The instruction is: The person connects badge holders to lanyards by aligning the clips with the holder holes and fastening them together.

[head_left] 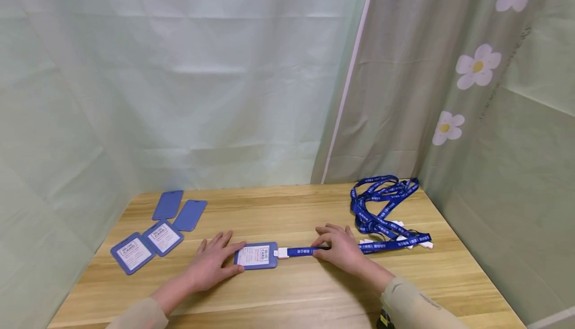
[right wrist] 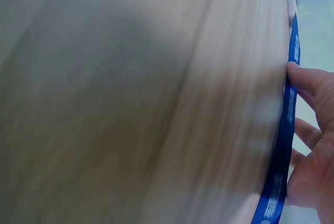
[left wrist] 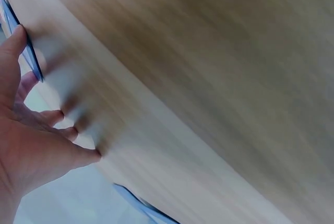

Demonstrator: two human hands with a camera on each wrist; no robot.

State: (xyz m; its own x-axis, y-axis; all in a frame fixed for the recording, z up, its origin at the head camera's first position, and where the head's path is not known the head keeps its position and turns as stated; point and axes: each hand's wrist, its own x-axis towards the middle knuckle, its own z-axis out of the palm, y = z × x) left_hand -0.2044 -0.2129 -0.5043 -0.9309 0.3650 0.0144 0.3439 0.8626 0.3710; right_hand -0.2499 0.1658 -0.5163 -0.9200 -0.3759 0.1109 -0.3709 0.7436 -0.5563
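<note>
While the thumb and forefinger of the left hand (head_left: 214, 264) touch the near and far edges of a blue badge holder (head_left: 255, 256) by its left end, the other fingers lie spread. Right hand (head_left: 339, 251): thumb and forefinger pinching a blue lanyard (head_left: 296, 252), joined to the holder by a white clip (head_left: 282, 253). Holder and strap: laid in line between the hands, card window upward.

Tabletop (head_left: 287, 294): wood, far edge along the curtain (head_left: 251, 94), side edges slanting outward; wood surface extending before the hands and behind the holder.

Near table edge: cut off by the lower frame. Strap: partly covered by the right hand, its further course unclear among the pile. Small card print: illegible. Left wrist view: blurred wood, holder nearly edge-on. Black-and-yellow object (head_left: 384, 320): mostly hidden by the right sleeve (head_left: 418, 304), kind uncertain.

Left side: two card-bearing holders (head_left: 133, 253) and two plain blue holders (head_left: 167, 204), grouped closely, beyond the left hand. Right side: tangled lanyards (head_left: 356, 205) with white clips, bounding the right hand's room there. Right backdrop: white flowers (head_left: 478, 67) with yellow centres
</note>
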